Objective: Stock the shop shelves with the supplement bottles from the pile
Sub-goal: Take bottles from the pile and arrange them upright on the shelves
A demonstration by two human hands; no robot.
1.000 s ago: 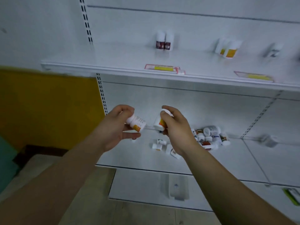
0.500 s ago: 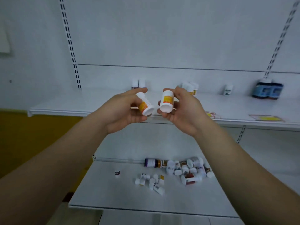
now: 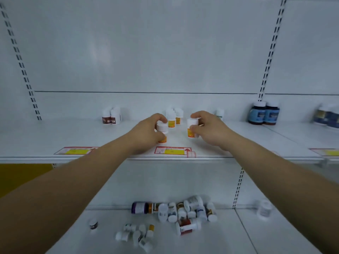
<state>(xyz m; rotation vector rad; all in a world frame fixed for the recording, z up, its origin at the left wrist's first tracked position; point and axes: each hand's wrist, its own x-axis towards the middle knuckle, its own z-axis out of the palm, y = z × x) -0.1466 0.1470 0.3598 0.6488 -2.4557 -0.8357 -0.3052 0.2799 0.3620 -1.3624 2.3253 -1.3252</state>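
A: Where do the two hands sit?

B: Both reach over the white metal upper shelf (image 3: 55,136). The left hand (image 3: 146,133) curls its fingers round a small white plastic bottle with an orange label (image 3: 162,132), and the right hand (image 3: 209,128) grips a second white orange-labelled bottle (image 3: 192,128) the same way, thumb in front and fingers over the cap.

A: Which way do the bottles point?

B: Each stands with its long axis upright, white cap at the top. Their bases are at the shelf surface, near the front, just behind a red and yellow price tag (image 3: 172,150). The two are apart, with bare shelf between them.

A: What lies behind them?

B: A small group of matching orange-labelled bottles (image 3: 174,117) stands upright farther back. To the left are two white bottles with brown labels (image 3: 111,117); far right, two dark blue-labelled jars (image 3: 264,114).

A: And the pile?

B: On the lower shelf (image 3: 229,235), a heap of mixed supplement bottles (image 3: 183,211) lies mostly on their sides, with a smaller scatter (image 3: 137,235) to the near left.
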